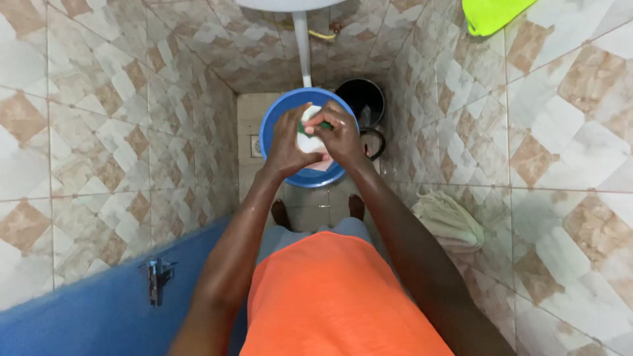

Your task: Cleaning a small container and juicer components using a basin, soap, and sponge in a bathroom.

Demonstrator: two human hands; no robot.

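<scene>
**Two hands on a white piece over the blue basin**

Tiled walls (112, 132) in beige and brown diamonds closed in on both sides, and down at the bottom of the narrow space lay a pale tiled floor (310, 211). On that floor sat a round blue basin (273, 128), right under a white pipe (302, 46) that dropped down the back wall. Over the basin, both hands met! The left hand (288, 145) was curled shut around a white rounded object (308, 140), fingers wrapped over its near side. The right hand (341, 135) was closed on a green sponge (316, 125), pressing it against the top of that same white piece. What exactly the white piece was, I could not tell; the hands hid most of it. Something pinkish (321, 163) showed in the basin just below them.

Just behind the basin and to its right stood a dark round bucket (362, 99). A pale cloth (448, 221) lay bunched against the right wall, and a bright yellow-green item (491, 14) hung at the top right. Low on the left, a metal tap (157, 277) stuck out of a blue band of wall (86, 310). The person's orange garment (330, 303) filled the foreground, with bare feet (356, 206) showing on the floor near the basin.
</scene>
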